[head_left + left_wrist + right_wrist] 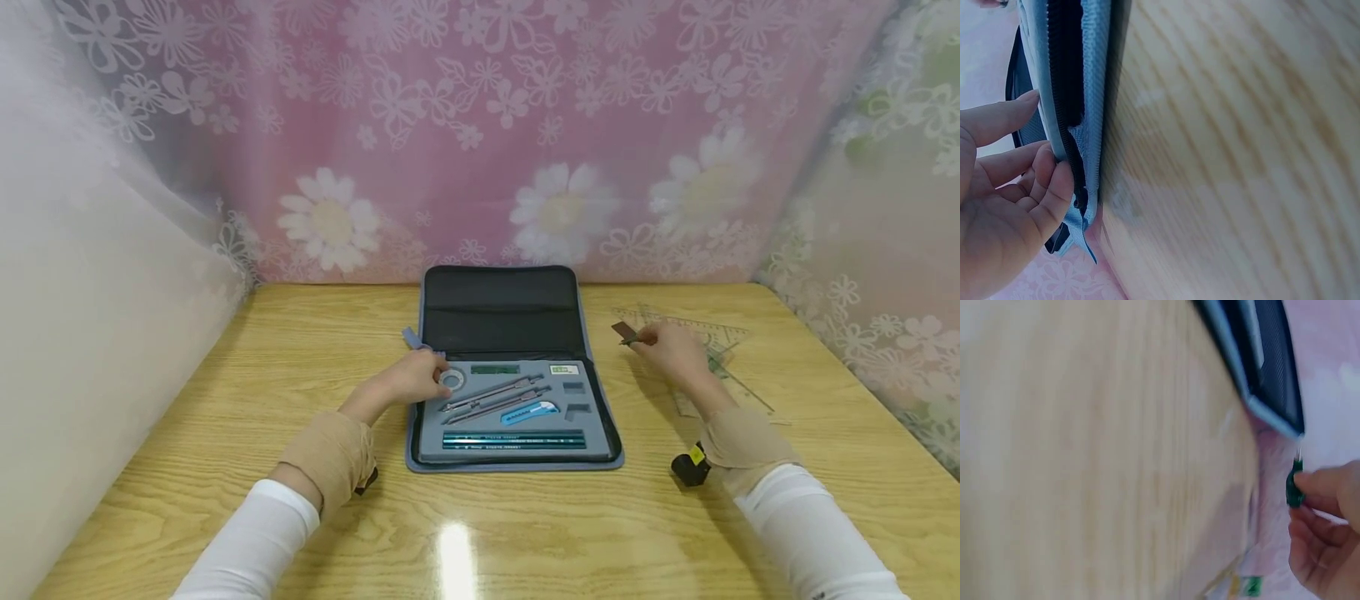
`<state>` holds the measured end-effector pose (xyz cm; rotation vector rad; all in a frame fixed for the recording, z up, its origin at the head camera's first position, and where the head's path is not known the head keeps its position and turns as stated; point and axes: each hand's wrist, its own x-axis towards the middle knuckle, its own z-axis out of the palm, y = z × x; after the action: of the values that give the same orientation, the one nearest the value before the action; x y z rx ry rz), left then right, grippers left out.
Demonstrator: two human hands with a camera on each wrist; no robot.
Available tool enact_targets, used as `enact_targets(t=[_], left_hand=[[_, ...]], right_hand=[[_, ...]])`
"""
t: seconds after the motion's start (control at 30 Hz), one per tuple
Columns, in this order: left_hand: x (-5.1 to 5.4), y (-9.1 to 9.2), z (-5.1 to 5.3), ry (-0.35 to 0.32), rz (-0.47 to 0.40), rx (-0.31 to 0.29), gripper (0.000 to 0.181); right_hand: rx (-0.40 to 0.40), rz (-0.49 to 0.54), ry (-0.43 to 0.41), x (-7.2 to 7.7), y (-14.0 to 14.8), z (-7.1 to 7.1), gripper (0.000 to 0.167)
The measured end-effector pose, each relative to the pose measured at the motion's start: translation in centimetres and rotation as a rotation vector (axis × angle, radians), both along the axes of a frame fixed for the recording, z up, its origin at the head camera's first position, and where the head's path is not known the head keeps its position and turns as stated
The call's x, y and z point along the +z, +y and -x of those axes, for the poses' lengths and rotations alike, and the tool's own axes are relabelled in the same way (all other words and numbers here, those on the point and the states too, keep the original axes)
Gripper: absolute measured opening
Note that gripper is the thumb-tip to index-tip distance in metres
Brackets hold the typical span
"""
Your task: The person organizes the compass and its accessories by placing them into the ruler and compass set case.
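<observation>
My left hand [408, 377] rests at the left edge of an open zip case [619, 457], its fingertips beside a pale ring [452, 380] in the grey insert [495, 457]. In the left wrist view, that hand [1013, 200] has bent fingers against the case edge [1054, 125], with the thumb apart. To the right of the case, my right hand [675, 354] pinches a small dark piece. The right wrist view shows this hand [1329, 531] holding a small green item [1295, 484] with a thin metal tip, near the case's corner [1272, 415].
Clear rulers and set squares [738, 387] lie beneath and beyond my right hand. In the insert are two metal compasses [495, 404], a blue cutter [529, 412], green pencils [513, 440], a white eraser [563, 369] and empty slots. Floral curtains [450, 167] hang behind the table.
</observation>
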<state>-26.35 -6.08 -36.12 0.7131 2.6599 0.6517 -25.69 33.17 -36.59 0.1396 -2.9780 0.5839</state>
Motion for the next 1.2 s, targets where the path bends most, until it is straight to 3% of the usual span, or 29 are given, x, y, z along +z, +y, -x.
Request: enact_targets(t=[0.27,0.5,0.67,0.9,1.1,1.2], left_hand=[[0.0,0.0,0.0,0.001,-0.003,0.000,0.049],[0.0,0.0,0.0,0.010,-0.003,-0.010,0.049],[0.0,0.2,0.0,0.015,0.020,-0.015,0.049],[0.4,0.9,-0.2,0.115,0.127,-0.073,0.040],[0.5,1.3,-0.5,0.115,0.156,-0.075,0.038],[0.6,1.7,-0.8,0.150,0.170,-0.083,0.037]], right_hand=[[0.298,0.069,0.048,0.5,-2.8,-3.0,0.016],[0.502,0.077,0.039,-0.1,-4.9,-4.2,0.012],[0.551,0.061,-0.008,-0.6,-5.6,-4.4,0.011],[0.587,0.064,-0.017,-0.7,-6.0,-4.4,0.013],[0.580,0.070,-0.043,-0.8,-6.1,-4.3,0.012],[0.571,0.060,-0.040,-0.8,-6.1,-4.3,0.010]])
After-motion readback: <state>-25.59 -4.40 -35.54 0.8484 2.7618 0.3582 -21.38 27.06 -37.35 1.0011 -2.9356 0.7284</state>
